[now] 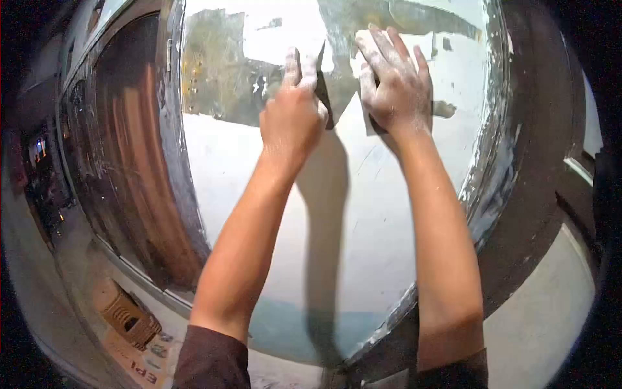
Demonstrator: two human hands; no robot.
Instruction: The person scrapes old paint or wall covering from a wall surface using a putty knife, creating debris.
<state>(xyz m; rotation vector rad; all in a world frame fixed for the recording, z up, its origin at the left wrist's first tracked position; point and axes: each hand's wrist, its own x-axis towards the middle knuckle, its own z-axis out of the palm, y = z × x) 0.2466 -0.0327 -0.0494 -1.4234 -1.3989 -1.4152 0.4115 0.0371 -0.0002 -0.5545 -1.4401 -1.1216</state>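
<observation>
Both hands reach up to an upright panel (259, 168) with white sheet or coating over a patchy grey-green surface. My left hand (293, 110) has two whitened fingers stretched upward against the panel, the others folded under; nothing can be seen held in it. To its right, my right hand (396, 87) lies with fingers spread on a pale piece near the panel's upper right. White powder covers the fingers of both hands. Dark shadows of the arms fall on the panel, and pale blue-green shows along its lower part.
A dark frame smeared with white (495, 162) borders the panel on the right. Left of it stands a brown reddish door or window panel (139, 149). A brown basket-like object (126, 314) sits low at the left, beside printed cardboard (139, 363).
</observation>
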